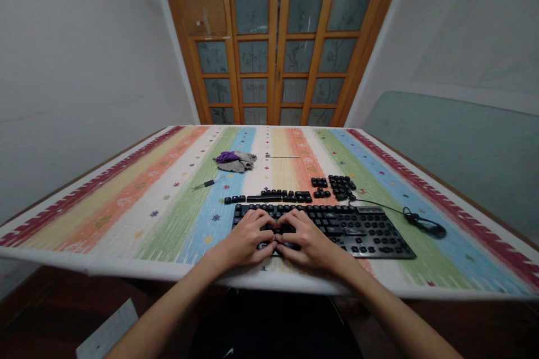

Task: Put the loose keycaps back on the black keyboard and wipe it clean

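A black keyboard (370, 233) lies near the table's front edge. Keycaps cover part of it, while its right side shows bare key sockets. My left hand (250, 235) rests over the left part of the keyboard, fingers bent, thumb and index pinched together. Mirroring it, my right hand (305, 238) is curled beside it, and the fingertips of both hands meet low on the keyboard. Whatever lies between those fingertips is too small and dark to make out. Behind the keyboard, loose black keycaps (342, 185) sit in groups, along with a long space-bar keycap (264, 198).
A grey and purple cloth (236, 161) lies crumpled farther back. Closer is a small black-handled tool with thin wires (209, 183). A thin rod (283, 157) lies behind the keycaps. The keyboard's bundled cable (423, 223) rests at right on the striped tablecloth (138, 202).
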`<state>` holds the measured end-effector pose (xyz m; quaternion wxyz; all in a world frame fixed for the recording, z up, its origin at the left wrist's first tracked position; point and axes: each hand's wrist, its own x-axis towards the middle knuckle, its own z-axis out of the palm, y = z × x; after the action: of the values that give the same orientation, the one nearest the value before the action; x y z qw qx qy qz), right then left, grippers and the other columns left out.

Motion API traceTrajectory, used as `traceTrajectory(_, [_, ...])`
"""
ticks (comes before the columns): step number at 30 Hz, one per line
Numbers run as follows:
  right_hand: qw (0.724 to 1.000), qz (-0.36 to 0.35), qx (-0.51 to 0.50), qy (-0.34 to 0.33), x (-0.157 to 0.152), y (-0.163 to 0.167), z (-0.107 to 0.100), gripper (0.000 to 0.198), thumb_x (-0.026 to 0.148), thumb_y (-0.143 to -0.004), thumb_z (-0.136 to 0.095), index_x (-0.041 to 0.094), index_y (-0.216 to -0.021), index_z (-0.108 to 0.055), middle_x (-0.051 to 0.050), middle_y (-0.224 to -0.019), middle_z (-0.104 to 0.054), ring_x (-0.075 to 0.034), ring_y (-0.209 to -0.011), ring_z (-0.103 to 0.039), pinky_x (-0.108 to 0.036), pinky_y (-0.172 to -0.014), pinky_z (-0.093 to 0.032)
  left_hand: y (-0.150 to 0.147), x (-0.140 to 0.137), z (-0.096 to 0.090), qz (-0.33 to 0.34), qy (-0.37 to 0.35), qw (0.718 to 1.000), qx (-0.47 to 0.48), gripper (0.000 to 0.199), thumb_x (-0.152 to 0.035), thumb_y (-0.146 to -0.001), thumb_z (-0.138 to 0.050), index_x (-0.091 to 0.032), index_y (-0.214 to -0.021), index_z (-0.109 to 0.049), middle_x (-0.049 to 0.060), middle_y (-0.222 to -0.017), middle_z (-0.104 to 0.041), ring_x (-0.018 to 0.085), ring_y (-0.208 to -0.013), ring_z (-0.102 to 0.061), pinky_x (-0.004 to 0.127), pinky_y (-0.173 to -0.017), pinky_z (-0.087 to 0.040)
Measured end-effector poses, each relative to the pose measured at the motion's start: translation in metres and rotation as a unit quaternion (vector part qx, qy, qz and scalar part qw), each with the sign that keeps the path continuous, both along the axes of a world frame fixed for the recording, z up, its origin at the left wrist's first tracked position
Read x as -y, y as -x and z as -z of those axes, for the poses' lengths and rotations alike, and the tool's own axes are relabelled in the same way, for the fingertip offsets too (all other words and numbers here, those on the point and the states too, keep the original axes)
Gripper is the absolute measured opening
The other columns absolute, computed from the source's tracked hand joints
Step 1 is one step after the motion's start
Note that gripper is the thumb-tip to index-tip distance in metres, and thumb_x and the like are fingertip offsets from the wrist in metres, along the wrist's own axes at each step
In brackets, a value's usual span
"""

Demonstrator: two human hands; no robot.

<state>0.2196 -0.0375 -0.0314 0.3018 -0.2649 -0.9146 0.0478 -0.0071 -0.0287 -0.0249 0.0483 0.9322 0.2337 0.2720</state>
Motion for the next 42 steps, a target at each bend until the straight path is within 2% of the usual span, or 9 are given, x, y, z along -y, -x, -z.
traceTrajectory(7, [1.000, 0.012, 0.004, -0.010, 0.002, -0.003, -0.004, 0.010, 0.024, -0.091, -0.069, 0.022, -0.097, -0.077, -0.010, -0.107, -0.063, -0.024, -0.100, -0.054, -0.042, -0.088, -0.049, -0.001, -0.013, -0.020, 0.024, -0.002, 1.000, -0.012, 0.017, -0.024, -0.093, -0.064, -0.019, -0.078, -0.070, 0.007, -0.106, -0.066, 0.023, -0.104, -0.055, 0.040, -0.095, -0.045])
traceTrajectory(14, [0.997, 0.031, -0.061, -0.036, 0.002, -0.010, -0.003, 0.014, 0.022, -0.094, -0.064, 0.021, -0.102, -0.075, -0.010, -0.106, -0.065, -0.024, -0.100, -0.058, -0.046, -0.094, -0.048, 0.006, -0.061, -0.043, -0.068, -0.011, 0.998, -0.006, 0.016, -0.028, -0.096, -0.061, -0.020, -0.086, -0.071, 0.007, -0.103, -0.067, 0.024, -0.102, -0.055, 0.043, -0.096, -0.045])
traceTrajectory(19, [0.995, 0.034, -0.081, -0.049, 0.002, -0.011, -0.003, 0.013, 0.021, -0.094, -0.063, 0.020, -0.099, -0.075, -0.009, -0.105, -0.065, -0.023, -0.098, -0.058, -0.045, -0.092, -0.048, 0.007, -0.100, -0.040, -0.137, 0.018, 0.986, -0.093, 0.018, -0.030, -0.095, -0.061, -0.019, -0.092, -0.075, 0.009, -0.104, -0.068, 0.027, -0.102, -0.055, 0.044, -0.094, -0.045])
traceTrajectory(24, [0.995, 0.048, -0.077, -0.042, 0.003, -0.013, -0.003, 0.012, 0.020, -0.094, -0.063, 0.021, -0.094, -0.075, -0.009, -0.105, -0.065, -0.024, -0.100, -0.058, -0.047, -0.094, -0.048, 0.006, -0.124, -0.029, -0.145, 0.050, 0.981, -0.122, 0.022, -0.033, -0.094, -0.061, -0.019, -0.092, -0.078, 0.009, -0.101, -0.070, 0.027, -0.100, -0.057, 0.043, -0.094, -0.045])
traceTrajectory(34, [0.995, 0.047, -0.081, -0.045, 0.002, -0.013, -0.003, 0.014, 0.020, -0.095, -0.060, 0.021, -0.092, -0.074, -0.009, -0.104, -0.065, -0.023, -0.098, -0.058, -0.046, -0.093, -0.048, 0.005, -0.132, -0.012, -0.152, 0.066, 0.979, -0.116, 0.020, -0.028, -0.093, -0.061, -0.018, -0.088, -0.078, 0.010, -0.096, -0.071, 0.029, -0.100, -0.058, 0.043, -0.093, -0.046])
traceTrajectory(39, [0.993, 0.051, -0.090, -0.055, 0.001, -0.014, -0.002, 0.014, 0.019, -0.095, -0.060, 0.020, -0.093, -0.074, -0.009, -0.104, -0.065, -0.023, -0.098, -0.057, -0.045, -0.091, -0.048, 0.008, -0.128, -0.019, -0.153, 0.053, 0.982, -0.099, 0.018, -0.031, -0.094, -0.062, -0.019, -0.090, -0.076, 0.009, -0.098, -0.069, 0.027, -0.101, -0.056, 0.043, -0.094, -0.045])
traceTrajectory(42, [0.992, 0.064, -0.090, -0.058, 0.001, -0.014, -0.003, 0.014, 0.020, -0.096, -0.059, 0.020, -0.095, -0.073, -0.009, -0.104, -0.065, -0.023, -0.097, -0.057, -0.044, -0.089, -0.049, 0.008, -0.115, -0.028, -0.144, 0.043, 0.985, -0.087, 0.018, -0.031, -0.096, -0.061, -0.019, -0.093, -0.074, 0.008, -0.102, -0.068, 0.026, -0.102, -0.054, 0.044, -0.096, -0.044])
